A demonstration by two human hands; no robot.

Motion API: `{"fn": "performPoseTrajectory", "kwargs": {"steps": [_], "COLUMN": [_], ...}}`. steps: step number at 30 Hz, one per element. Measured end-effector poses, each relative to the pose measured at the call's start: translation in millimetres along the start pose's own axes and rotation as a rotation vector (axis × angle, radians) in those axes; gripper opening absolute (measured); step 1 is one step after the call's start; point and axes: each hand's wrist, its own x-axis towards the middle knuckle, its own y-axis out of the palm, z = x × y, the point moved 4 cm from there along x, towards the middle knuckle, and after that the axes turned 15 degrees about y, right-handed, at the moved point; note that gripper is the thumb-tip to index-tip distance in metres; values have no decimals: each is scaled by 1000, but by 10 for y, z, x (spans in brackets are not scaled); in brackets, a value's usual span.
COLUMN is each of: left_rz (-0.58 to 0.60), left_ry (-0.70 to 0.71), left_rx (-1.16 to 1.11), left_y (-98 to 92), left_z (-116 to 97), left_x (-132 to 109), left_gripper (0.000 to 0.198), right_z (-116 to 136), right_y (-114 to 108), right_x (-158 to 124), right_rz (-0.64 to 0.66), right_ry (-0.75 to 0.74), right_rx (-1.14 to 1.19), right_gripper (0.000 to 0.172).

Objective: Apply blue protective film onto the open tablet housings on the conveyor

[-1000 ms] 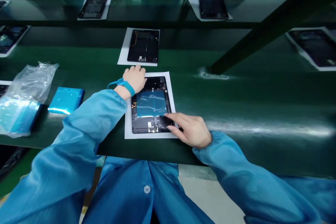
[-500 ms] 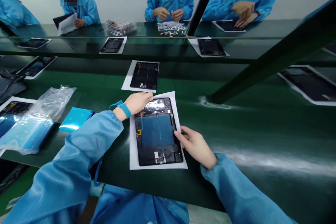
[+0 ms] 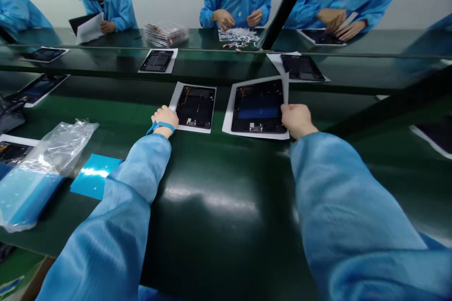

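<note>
My right hand [image 3: 298,117] is closed on the right edge of an opened tablet [image 3: 259,108] and the white sheet [image 3: 229,115] under it. A blue rectangle covers the middle of this tablet, which is tilted up off the bench. To its left, a second opened tablet [image 3: 196,106] without a blue rectangle lies on its own white sheet. My left hand [image 3: 165,116], a blue strap [image 3: 163,126] round the wrist, has its fingers curled at the left edge of that second tablet and its sheet.
A blue film stack [image 3: 95,174] and a clear plastic bag [image 3: 45,178] with blue sheets lie at left on the green bench [image 3: 212,225]. More tablets [image 3: 157,61] rest on a raised shelf. Co-workers in blue sit opposite. A dark slanted post [image 3: 388,99] stands at right.
The tablet with the blue rectangle has gone from in front of me to the far right, carried by my right hand. My left hand has left it and moved to the second tablet.
</note>
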Motion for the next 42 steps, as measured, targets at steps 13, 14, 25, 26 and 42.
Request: {"fn": "performPoseTrajectory", "kwargs": {"steps": [13, 14, 25, 26, 42], "left_rz": [-107, -119, -13, 16, 260], "left_ry": [-21, -42, 36, 75, 108], "left_rx": [-479, -531, -784, -764, -487], "left_y": [-420, -457, -658, -701, -1097], "left_z": [30, 37, 441, 508, 1987], "left_x": [91, -6, -2617, -2750, -2006], "left_gripper": [11, 6, 15, 17, 24], "right_z": [204, 240, -127, -218, -842], "right_y": [326, 401, 509, 467, -59], "right_x": [-1201, -1436, -3148, -3222, -2922], "right_rz": [409, 529, 1261, 1257, 548], "right_ry": [-90, -67, 340, 335, -53], "right_rx": [333, 403, 948, 927, 173], "right_gripper": [41, 45, 37, 36, 62]}}
